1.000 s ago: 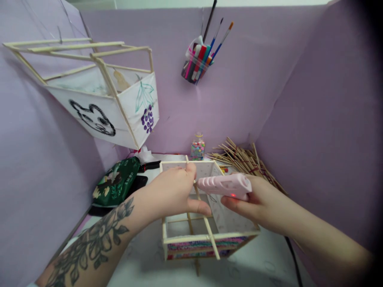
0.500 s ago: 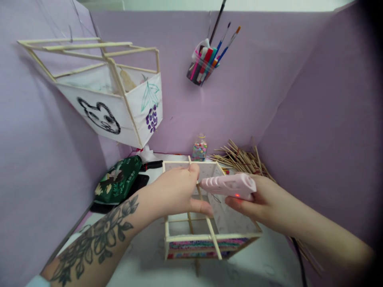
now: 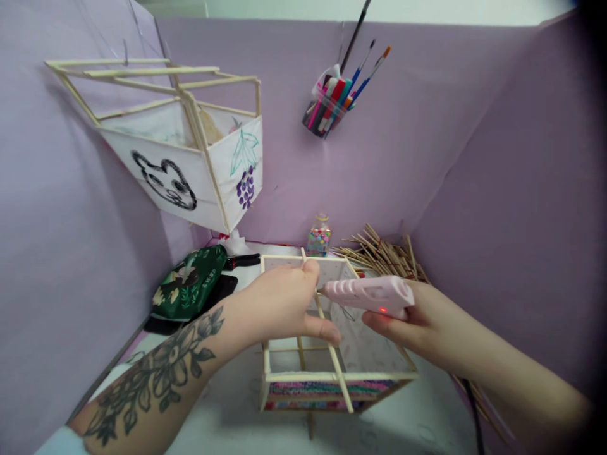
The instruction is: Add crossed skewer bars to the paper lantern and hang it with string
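While the frame (image 3: 332,373) sits on the table (image 3: 417,423), the left hand (image 3: 277,303) pinches its stick (image 3: 327,344) and the right hand (image 3: 417,319), closed round the glue gun (image 3: 367,294), points the nozzle there; spare sticks (image 3: 389,256) lie behind

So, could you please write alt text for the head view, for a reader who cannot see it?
A right hand points a pink glue gun at a stick that the left hand pinches across an open box frame on a table. Purple walls surround it; a paper lantern hangs at left.
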The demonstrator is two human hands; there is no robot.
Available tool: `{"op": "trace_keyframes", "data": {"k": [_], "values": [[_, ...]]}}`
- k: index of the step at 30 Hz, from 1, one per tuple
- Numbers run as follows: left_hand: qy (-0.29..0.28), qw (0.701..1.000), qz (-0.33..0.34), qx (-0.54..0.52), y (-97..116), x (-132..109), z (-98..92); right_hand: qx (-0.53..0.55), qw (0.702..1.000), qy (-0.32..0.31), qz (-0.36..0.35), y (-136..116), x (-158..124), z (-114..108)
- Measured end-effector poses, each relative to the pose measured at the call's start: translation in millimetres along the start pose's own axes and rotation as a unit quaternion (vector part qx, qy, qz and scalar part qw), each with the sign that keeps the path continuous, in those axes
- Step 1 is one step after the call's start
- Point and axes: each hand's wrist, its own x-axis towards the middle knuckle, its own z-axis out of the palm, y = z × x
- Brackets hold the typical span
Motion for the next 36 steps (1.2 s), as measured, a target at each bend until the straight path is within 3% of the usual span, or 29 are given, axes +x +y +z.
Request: {"op": "trace_keyframes", "data": {"k": [12, 20, 28, 36], "values": [[0.001, 1.000, -0.003, 0.002, -1.4, 0.4, 0.9, -0.014, 1.000, -0.006, 0.012, 0.0, -1.5, 0.5], [0.004, 1.000, -0.004, -0.002, -1.6, 0.8, 2.3, -0.058, 0.998, 0.030, -0.007, -5.1, -5.9, 5.8], [0.003, 1.000, -0.006, 0.009, 0.1, -0.2, 0.0, -0.047, 0.999, 0.021, 0.001, 0.5, -8.3, 8.6], [0.004, 1.000, -0.008, 0.006, 0.5, -0.5, 1.0, -0.065, 0.997, -0.007, -0.040, 1.2, -9.4, 5.2]]}}
